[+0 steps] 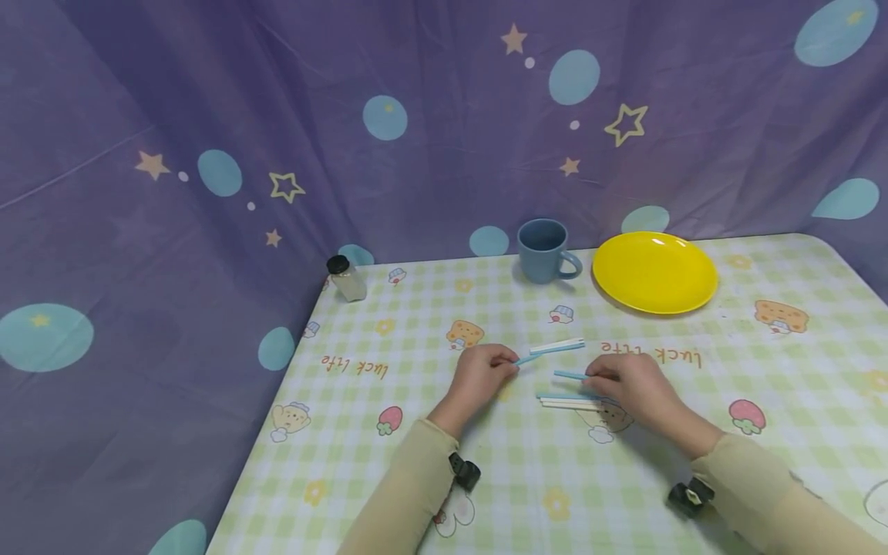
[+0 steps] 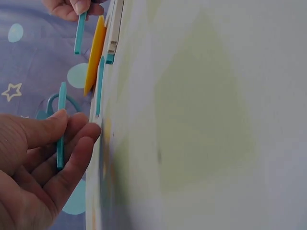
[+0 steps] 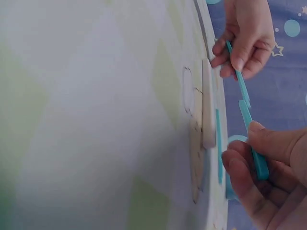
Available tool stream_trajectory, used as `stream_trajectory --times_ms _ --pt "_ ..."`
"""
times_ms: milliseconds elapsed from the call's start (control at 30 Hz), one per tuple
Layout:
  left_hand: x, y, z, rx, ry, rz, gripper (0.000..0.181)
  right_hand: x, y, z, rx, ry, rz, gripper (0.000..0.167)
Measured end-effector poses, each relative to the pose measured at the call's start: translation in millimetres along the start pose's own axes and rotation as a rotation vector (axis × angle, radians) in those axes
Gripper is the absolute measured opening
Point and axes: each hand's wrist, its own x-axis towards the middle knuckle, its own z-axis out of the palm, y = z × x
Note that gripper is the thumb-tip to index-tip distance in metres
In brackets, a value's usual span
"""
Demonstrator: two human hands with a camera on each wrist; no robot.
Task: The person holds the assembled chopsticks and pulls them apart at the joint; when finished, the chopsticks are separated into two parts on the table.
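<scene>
My left hand pinches a slim blue plastic stick between thumb and fingers, above the checked tablecloth. Another blue stick is pinched in my right hand, pointing toward the left one. In the head view the two held sticks are apart. Just beyond the hands lies a group of white and blue sticks. Closer to me, beside the right hand, a second group of blue and white sticks lies side by side, its right end partly hidden by the fingers.
A blue mug stands at the back of the table, handle to the right. Right of it is a yellow plate. A small black-capped shaker jar stands at the back left corner. A purple patterned curtain hangs behind.
</scene>
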Motion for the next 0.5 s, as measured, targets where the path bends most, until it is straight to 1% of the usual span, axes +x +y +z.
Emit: stream_trajectory --times_ms 100,233,367,500 --pt "5.1 2.6 5.3 -0.022 0.024 -0.019 0.004 1.3 0.0 5.8 0.036 0.003 0.044 0.010" --pt "11.5 6.3 12.0 -0.032 0.034 -0.026 0.006 2.8 -0.4 12.7 0.061 0.008 0.067 0.013" --pt "17.7 8.6 17.5 -0.036 0.034 -0.032 0.008 4.9 -1.0 17.9 0.074 -0.004 0.084 0.012" --pt "22.9 9.5 20.9 -0.039 0.024 -0.034 0.006 6.6 -2.5 21.9 0.114 -0.038 0.130 0.010"
